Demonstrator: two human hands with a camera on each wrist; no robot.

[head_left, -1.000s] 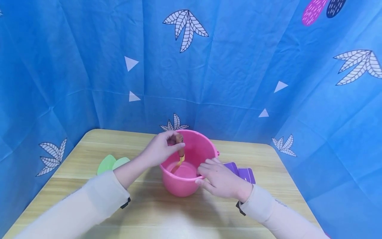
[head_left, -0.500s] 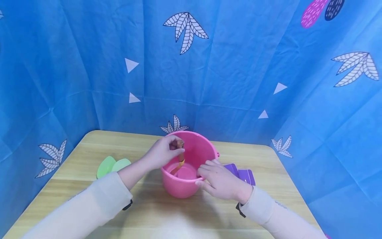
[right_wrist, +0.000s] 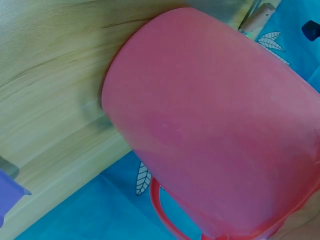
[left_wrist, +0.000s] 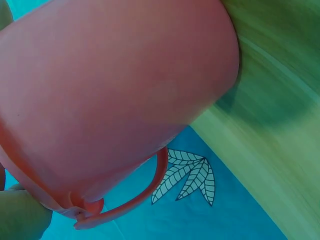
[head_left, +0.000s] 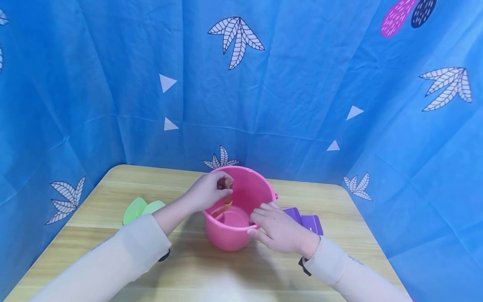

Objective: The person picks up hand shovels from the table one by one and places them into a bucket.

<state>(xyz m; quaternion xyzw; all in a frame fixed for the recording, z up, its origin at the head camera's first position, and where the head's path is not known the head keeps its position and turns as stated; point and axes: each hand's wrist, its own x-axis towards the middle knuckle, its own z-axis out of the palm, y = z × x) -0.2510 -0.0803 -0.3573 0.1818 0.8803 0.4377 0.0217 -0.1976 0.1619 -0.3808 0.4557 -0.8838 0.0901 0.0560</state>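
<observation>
A pink bucket (head_left: 228, 240) stands upright mid-table, its mouth tipped toward my view. My left hand (head_left: 201, 193) reaches over its left rim and grips a tool by its brown wooden handle (head_left: 228, 197). Below the handle come a yellow collar and a curved metal part that points down inside the bucket; the tool's exact kind is unclear. My right hand (head_left: 277, 228) grips the near right rim, fingers inside and thumb outside. Both wrist views are mostly filled by the bucket's outer wall (left_wrist: 125, 75), with its pink carrying handle (right_wrist: 159, 212) hanging at the far side.
Two green leaf-shaped pieces (head_left: 134, 209) lie on the wooden table (head_left: 181, 272) at left, partly behind my left forearm. Purple flat pieces (head_left: 311, 223) lie right of the bucket. A blue patterned curtain (head_left: 294, 84) encloses the back and sides.
My left hand has sunk slightly with the tool, whose lower end sits a little deeper in the bucket. My right hand has kept its grip on the rim.
</observation>
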